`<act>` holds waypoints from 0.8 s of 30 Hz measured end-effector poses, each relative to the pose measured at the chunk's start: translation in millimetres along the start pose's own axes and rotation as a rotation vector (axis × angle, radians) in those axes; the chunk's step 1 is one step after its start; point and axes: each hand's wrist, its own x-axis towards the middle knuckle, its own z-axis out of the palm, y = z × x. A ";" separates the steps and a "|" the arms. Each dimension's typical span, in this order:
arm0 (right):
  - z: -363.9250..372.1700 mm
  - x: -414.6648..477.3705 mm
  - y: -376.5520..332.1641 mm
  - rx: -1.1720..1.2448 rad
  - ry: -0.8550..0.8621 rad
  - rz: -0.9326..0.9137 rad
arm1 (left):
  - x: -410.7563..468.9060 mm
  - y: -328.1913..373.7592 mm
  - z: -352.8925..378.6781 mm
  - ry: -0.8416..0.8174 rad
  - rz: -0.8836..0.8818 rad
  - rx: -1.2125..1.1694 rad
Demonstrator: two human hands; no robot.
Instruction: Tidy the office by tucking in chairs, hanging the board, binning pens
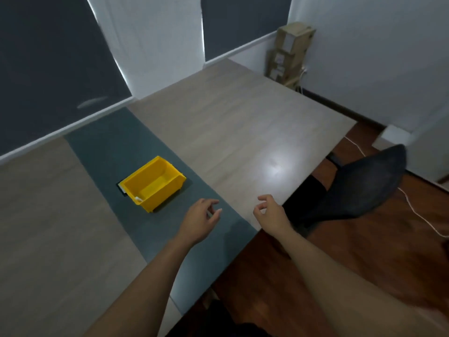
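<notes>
Low in the frame we see both bare forearms reaching up from the bottom edge over the table (243, 132). The left hand (200, 218) hovers above the grey strip (116, 152) that runs down the tabletop, just left of centre; its fingers are loosely curled and apart, and a thin pale streak lies between the fingertips, though we cannot tell whether that is a pen or only blur. The right hand (271, 212) hangs at the table's near edge, right of centre, fingers bent and apart, holding nothing.

Just up and left of the left hand, the yellow bin (153, 183) sits on the grey strip, open side up, with a small white item in its near corner. A dark flat thing pokes out from under its left side.

At the right, a dark chair (359, 188) stands beside the table edge on the wooden floor (352, 242), a white cable (413, 205) trailing past it.

Farthest off, at the upper right, cardboard boxes (289, 52) are stacked in the corner.
</notes>
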 end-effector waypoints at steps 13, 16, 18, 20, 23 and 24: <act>-111.4 -173.8 212.1 0.136 0.224 0.268 | -71.0 170.4 144.3 -0.388 0.253 0.054; -133.5 -212.1 262.3 0.129 0.340 0.361 | -79.7 214.5 178.4 -0.472 0.352 0.083; -144.8 -236.8 297.9 0.151 0.421 0.431 | -83.8 246.1 201.5 -0.531 0.421 0.103; -153.7 -262.6 333.4 0.194 0.477 0.487 | -88.1 277.9 225.6 -0.589 0.499 0.130; -168.3 -306.6 376.1 0.266 0.586 0.558 | -97.5 326.2 262.7 -0.692 0.612 0.190; -174.1 -322.7 386.3 0.291 0.617 0.589 | -100.9 341.9 276.4 -0.715 0.656 0.208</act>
